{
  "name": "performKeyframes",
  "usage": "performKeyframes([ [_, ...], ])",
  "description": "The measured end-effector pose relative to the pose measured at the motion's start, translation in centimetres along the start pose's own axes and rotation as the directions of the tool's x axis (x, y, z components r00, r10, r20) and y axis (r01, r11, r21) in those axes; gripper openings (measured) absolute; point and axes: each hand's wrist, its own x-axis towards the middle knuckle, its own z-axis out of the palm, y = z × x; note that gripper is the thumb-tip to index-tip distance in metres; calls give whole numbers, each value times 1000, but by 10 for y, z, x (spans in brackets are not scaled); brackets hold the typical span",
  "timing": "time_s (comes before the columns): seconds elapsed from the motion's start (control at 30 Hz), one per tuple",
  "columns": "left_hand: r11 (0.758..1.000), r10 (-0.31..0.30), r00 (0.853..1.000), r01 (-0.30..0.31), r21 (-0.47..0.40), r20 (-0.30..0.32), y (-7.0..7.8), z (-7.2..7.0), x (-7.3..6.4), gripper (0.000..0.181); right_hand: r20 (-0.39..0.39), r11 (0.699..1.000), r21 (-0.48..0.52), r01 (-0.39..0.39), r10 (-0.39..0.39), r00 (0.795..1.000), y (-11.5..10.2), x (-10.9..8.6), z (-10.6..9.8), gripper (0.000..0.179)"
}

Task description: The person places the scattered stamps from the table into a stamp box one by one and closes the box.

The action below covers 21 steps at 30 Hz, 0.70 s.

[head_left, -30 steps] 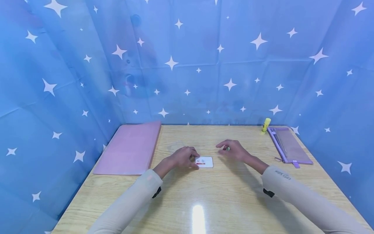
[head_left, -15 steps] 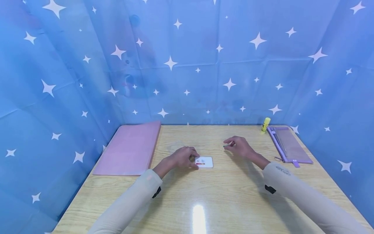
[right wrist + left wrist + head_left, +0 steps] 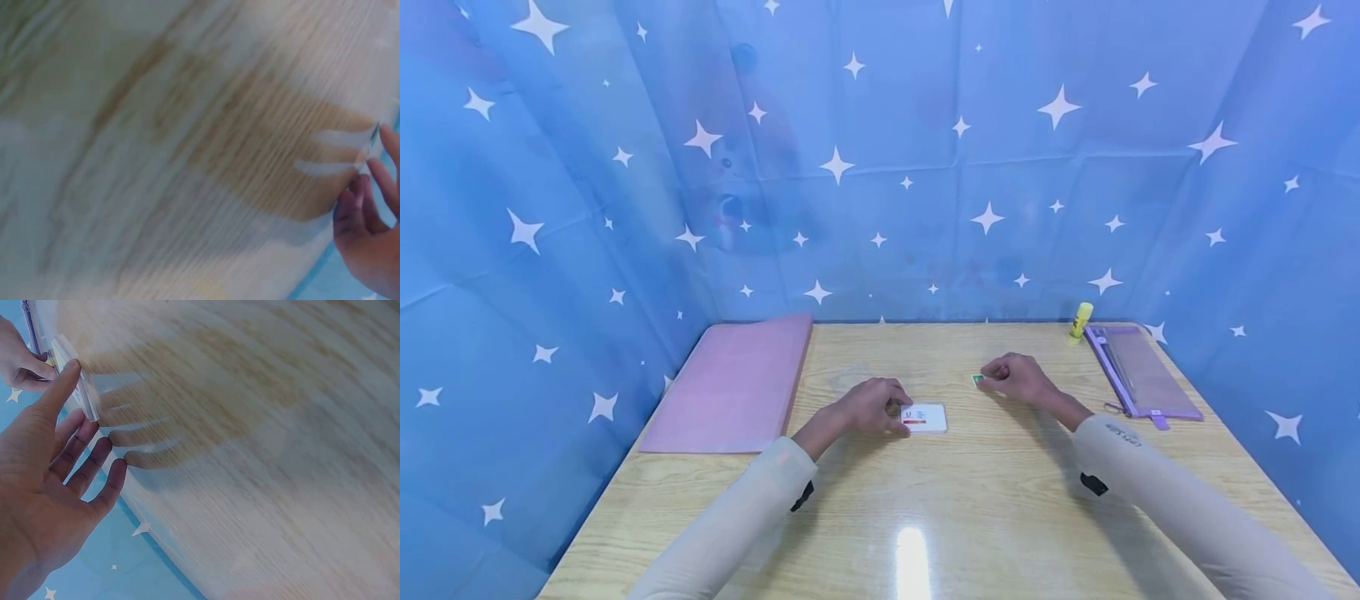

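A white card [image 3: 927, 417] with printed text and a red band lies on the wooden table, its edge looking thick and glassy in the left wrist view. My left hand [image 3: 872, 404] holds this card by its left end between thumb and fingertips; the other fingers spread with their tips at the table. To the right and slightly farther off, my right hand [image 3: 1018, 379] pinches a small flat green-and-white piece [image 3: 977, 380] close over the tabletop. Fingers hide most of that piece; only an edge of it shows in the right wrist view.
A pink folder [image 3: 730, 383] lies at the table's left. At the back right stands a yellow glue stick [image 3: 1081, 320], beside a purple-edged see-through zip pouch [image 3: 1146, 371]. A blue star-patterned curtain [image 3: 880, 167] hangs behind and along both sides.
My right hand has moved right, away from the white card, with the small piece, whose green face now shows at the fingertips. The left hand and the card have stayed put.
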Motion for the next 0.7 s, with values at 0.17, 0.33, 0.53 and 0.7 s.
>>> performKeyframes([
  [0.17, 1000, -3, 1000, 3, 2, -1, 2, 0, -1, 54, -6, 1000, 8, 11, -11, 1000, 0, -1, 3, 28],
  [0.33, 1000, 1, 1000, -1, -4, -2, 1, 0, 0, 54, -25, 1000, 13, -6, 6, 1000, -4, -5, 4, 28],
  [0.53, 1000, 5, 1000, -5, -15, 3, 0, 1, 1, 55, -48, 1000, -4, -10, 10, 999, -6, -7, 7, 27],
  [0.7, 1000, 11, 1000, -12, -12, -2, -1, 1, 1, 55, -50, 1000, -24, -12, 11, 999, -5, -7, 7, 27],
])
